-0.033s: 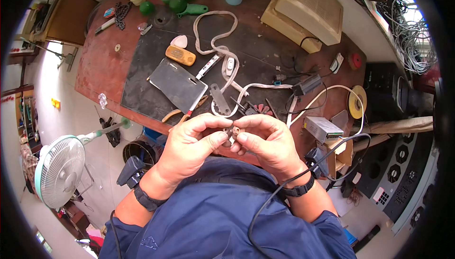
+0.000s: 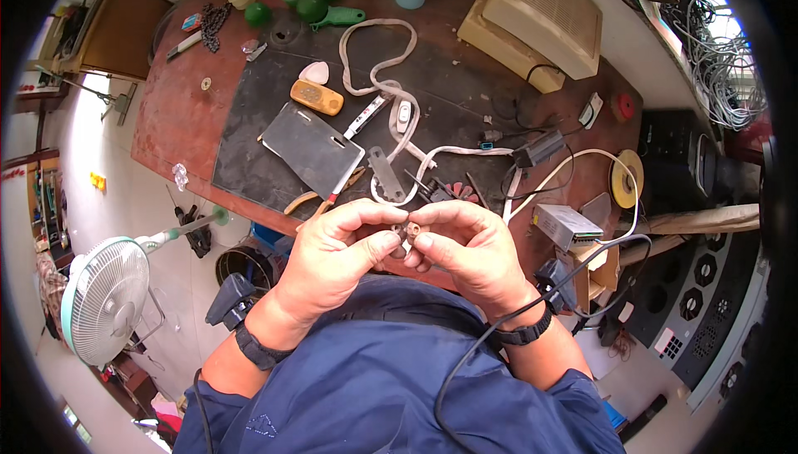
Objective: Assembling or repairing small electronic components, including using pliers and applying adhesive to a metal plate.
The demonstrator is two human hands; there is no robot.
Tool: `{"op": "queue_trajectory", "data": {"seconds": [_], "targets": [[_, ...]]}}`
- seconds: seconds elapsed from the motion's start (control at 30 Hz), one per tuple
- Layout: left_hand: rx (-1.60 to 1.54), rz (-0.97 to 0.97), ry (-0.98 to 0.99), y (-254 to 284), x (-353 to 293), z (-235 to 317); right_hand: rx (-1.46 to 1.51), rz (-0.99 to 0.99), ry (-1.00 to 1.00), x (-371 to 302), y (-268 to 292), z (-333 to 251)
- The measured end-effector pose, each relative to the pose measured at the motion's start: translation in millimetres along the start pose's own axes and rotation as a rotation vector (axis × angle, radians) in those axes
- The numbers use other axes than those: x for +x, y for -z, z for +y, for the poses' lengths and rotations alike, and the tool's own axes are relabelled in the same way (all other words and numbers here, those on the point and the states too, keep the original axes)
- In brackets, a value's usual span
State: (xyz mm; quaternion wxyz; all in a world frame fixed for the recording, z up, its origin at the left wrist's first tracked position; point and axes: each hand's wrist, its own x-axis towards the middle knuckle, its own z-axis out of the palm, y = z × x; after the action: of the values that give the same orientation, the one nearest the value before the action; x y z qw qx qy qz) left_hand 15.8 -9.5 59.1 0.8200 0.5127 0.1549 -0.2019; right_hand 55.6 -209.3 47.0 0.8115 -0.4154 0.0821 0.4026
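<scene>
In front of my belly, at the table's near edge, my left hand and my right hand meet with fingertips nearly touching. Both are closed in a pinch around a small brownish metal-looking piece with a rounded end. Its exact kind is too small to tell, and fingers hide part of it. Just beyond my left hand lie pliers with orange handles. A flat grey metal strip and several dark tools lie beyond the fingertips.
A dark flat plate, a yellow handheld meter and a looped whitish cord lie on the table. To the right are a black adapter and a metal power box. A fan stands left; a dark cable crosses my right wrist.
</scene>
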Motion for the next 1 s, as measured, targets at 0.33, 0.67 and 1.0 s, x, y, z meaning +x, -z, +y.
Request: {"op": "queue_trajectory", "data": {"seconds": [0.33,0.67,1.0], "targets": [[-0.140,-0.014,0.069,3.2,3.3,-11.2,-0.063,0.042,0.063,3.2,-6.9,-0.5],[-0.338,-0.409,0.011,-16.0,-0.1,30.9,-0.710,-0.258,0.640,-9.0,-29.5,-54.1],[0.187,-0.695,-0.275,-11.2,21.4,82.4,-0.661,-0.415,0.680,-15.1,-46.9,-82.5]]}}
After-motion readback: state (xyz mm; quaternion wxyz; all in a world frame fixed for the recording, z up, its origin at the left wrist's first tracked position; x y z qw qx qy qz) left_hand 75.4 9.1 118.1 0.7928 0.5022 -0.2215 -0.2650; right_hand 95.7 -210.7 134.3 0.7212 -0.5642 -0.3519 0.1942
